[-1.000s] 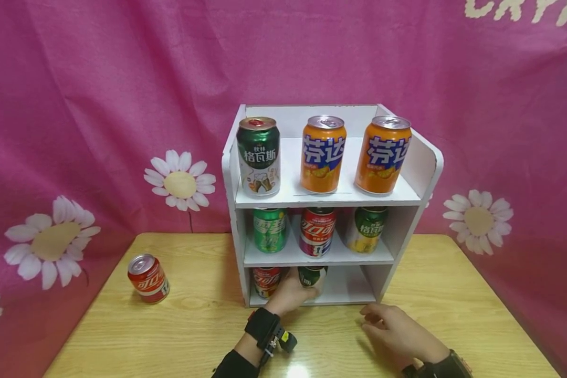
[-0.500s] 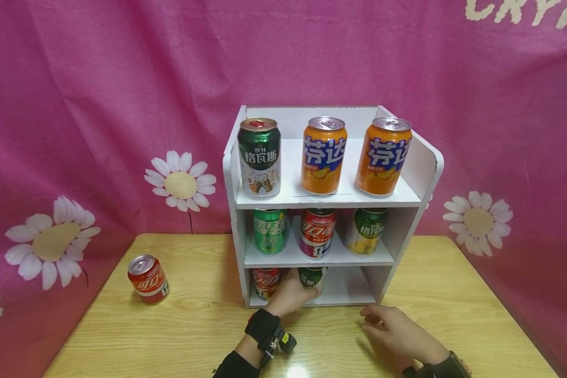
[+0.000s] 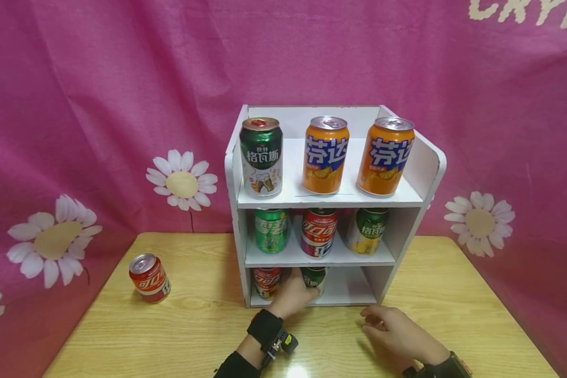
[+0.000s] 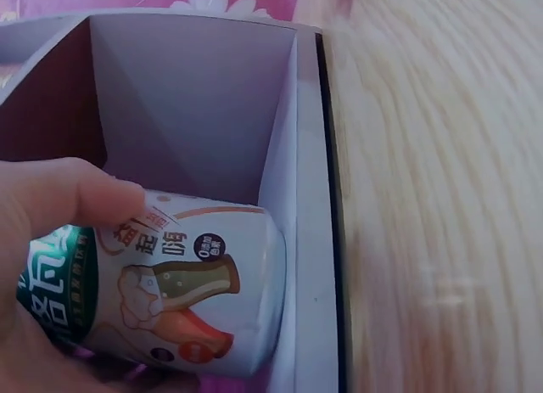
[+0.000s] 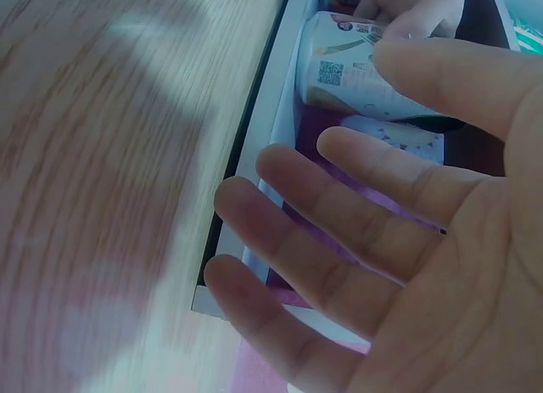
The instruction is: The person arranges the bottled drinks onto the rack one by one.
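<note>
My left hand [image 3: 290, 295] reaches into the bottom level of a white three-level shelf [image 3: 349, 287]. It grips a green and white kvass can [image 4: 191, 283] there, thumb on one side and fingers on the other. The can stands upright near the front edge of the shelf board, to the right of a red cola can [image 3: 266, 282] on the same level. My right hand [image 3: 399, 332] hovers over the table in front of the shelf's right side. Its fingers are relaxed and spread in the right wrist view, holding nothing.
On the top level stand a green kvass can [image 3: 262, 157] and two orange soda cans [image 3: 324, 157]. The middle level holds a green soda can [image 3: 271, 231], a cola can [image 3: 318, 232] and a green-yellow can [image 3: 367, 231]. Another cola can [image 3: 149, 278] sits on the wooden table [image 3: 179, 336], left.
The head view has shifted very slightly. My left hand keeps its grip on the kvass can in the same place, and the right hand stays where it was.
</note>
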Demonstrator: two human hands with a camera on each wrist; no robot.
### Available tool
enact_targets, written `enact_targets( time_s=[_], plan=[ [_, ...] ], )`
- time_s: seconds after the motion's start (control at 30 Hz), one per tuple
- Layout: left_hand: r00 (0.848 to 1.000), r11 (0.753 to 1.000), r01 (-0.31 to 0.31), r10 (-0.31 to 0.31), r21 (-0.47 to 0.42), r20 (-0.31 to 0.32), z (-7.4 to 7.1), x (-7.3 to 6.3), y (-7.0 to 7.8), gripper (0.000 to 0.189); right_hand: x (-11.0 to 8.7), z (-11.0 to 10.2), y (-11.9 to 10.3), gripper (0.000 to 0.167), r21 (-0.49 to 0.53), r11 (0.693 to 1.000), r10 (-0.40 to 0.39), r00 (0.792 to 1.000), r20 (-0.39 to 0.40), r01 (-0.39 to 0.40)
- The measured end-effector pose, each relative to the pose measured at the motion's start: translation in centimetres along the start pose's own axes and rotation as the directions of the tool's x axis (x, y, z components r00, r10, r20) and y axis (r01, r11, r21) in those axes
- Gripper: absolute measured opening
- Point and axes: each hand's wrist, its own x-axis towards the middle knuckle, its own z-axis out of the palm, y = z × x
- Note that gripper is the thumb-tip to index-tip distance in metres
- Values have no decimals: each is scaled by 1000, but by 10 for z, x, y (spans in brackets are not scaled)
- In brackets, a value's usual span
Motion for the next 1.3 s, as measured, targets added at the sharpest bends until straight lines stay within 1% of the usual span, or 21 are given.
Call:
enact_targets(
  time_s=[0.13, 0.2, 0.23, 0.3, 0.37, 0.4, 0.47, 0.57, 0.7, 0.8, 0.9, 1.07, 1.17, 1.3],
  plan=[
    [996, 997, -20, 27, 80, -84, 5, -2, 4, 82, 0, 0, 0, 28, 3, 1000, 8, 1000, 6, -8],
    [996, 998, -23, 29, 66, -86, 6, -2, 4, 82, 0, 1, 0, 28, 2, 1000, 9, 1000, 9, -9],
    [997, 999, -18, 22, 50, -75, 5, -2, 4, 82, -1, 1, 0, 28, 2, 1000, 9, 1000, 9, -9],
    [999, 1000, -13, 12, -17, -31, 4, -2, 3, 81, -1, 1, 0, 27, 2, 1000, 6, 1000, 6, -6],
    [1000, 996, 4, -2, -85, 18, 2, -1, 1, 81, -1, 1, 0, 25, -6, 1000, 7, 1000, 1, -7],
    [999, 994, 8, -4, -111, 33, 2, -1, 1, 81, -1, 1, 0, 25, -6, 1000, 4, 1000, -1, -4],
    [999, 991, 14, -6, -136, 54, 1, -1, 1, 81, -1, 0, 0, 25, -9, 1000, 0, 1000, -5, 0],
    [999, 989, 15, -8, -144, 51, 1, -1, 1, 82, -1, 1, 0, 26, -14, 1000, -6, 1000, -13, 6],
    [1000, 993, 13, -10, -121, 23, 3, -2, 0, 81, -2, 1, 1, 27, -11, 1000, -16, 1000, -17, 16],
    [1000, 996, 10, -11, -86, -8, 4, -2, 0, 81, -1, 1, 1, 27, -8, 1000, -14, 1000, -11, 14],
    [999, 999, 0, -2, -43, -44, 5, -2, 0, 80, 0, 0, 2, 26, -17, 1000, -8, 1000, -12, 8],
    [995, 1000, -23, 25, 19, -98, 5, -2, 1, 82, 0, 0, 1, 22, -30, 999, -22, 999, -27, 22],
    [993, 999, -35, 39, 39, -108, 5, -2, 2, 84, 0, 0, 0, 21, -24, 999, -31, 999, -29, 30],
    [993, 998, -48, 52, 47, -106, 5, -2, 2, 85, -1, 0, 0, 23, -17, 999, -28, 999, -22, 28]
  ],
)
